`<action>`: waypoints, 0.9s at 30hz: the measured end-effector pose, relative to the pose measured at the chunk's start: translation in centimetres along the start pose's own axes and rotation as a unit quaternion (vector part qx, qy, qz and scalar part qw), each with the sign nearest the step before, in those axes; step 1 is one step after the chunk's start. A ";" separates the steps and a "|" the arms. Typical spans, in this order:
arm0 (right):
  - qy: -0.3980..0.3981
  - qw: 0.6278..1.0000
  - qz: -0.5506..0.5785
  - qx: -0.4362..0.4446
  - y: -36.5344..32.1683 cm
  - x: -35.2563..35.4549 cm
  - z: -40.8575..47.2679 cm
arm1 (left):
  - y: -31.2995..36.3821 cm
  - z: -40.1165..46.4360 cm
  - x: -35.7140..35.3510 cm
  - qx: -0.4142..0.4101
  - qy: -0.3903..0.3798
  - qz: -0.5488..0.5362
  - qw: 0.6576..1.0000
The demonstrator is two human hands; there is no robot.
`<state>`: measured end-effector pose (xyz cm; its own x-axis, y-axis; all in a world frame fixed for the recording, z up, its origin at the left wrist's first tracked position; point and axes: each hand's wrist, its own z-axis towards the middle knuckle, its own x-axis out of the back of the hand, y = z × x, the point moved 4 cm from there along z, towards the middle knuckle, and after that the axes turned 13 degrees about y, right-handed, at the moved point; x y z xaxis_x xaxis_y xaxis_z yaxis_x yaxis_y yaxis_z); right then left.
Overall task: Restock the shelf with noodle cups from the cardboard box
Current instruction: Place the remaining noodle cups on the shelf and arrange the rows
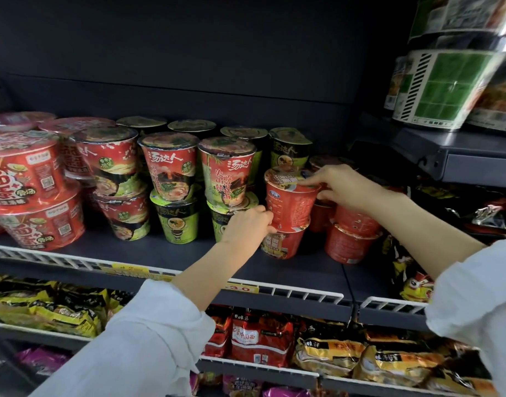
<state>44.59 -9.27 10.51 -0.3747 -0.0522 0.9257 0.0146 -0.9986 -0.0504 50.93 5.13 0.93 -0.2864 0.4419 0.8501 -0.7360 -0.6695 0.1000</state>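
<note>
Cup (289, 202) upright, lid upward.

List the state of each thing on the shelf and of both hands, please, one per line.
Red noodle cup with foil lid: upright, stacked on another red cup, held by both hands.
Lower red noodle cup: upright on the shelf, sealed.
Left hand: grips the upper cup's base.
Right hand: fingers curled on the cup's rim.
Dark grey metal shelf: partly stocked.

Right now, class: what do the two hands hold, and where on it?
Both hold the top red cup: left hand at its base, right hand at its rim.
</note>
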 end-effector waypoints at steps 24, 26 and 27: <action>0.113 0.993 0.020 -0.009 -0.8 -0.9 -0.3 | 0.2 0.1 -0.1 -0.020 0.004 0.033 0.999; 0.072 0.997 0.036 -0.005 -0.1 -0.7 -0.4 | 0.1 0.2 -0.1 -0.017 0.003 0.027 0.999; 0.056 0.998 0.039 -0.004 0.3 -0.7 -0.5 | 0.0 0.2 -0.1 -0.015 0.002 0.024 1.000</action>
<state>44.35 -9.50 9.65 -0.4736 -0.1292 0.8712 0.0409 -0.9913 -0.1248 51.08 4.91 0.94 -0.3232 0.4123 0.8518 -0.7396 -0.6716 0.0444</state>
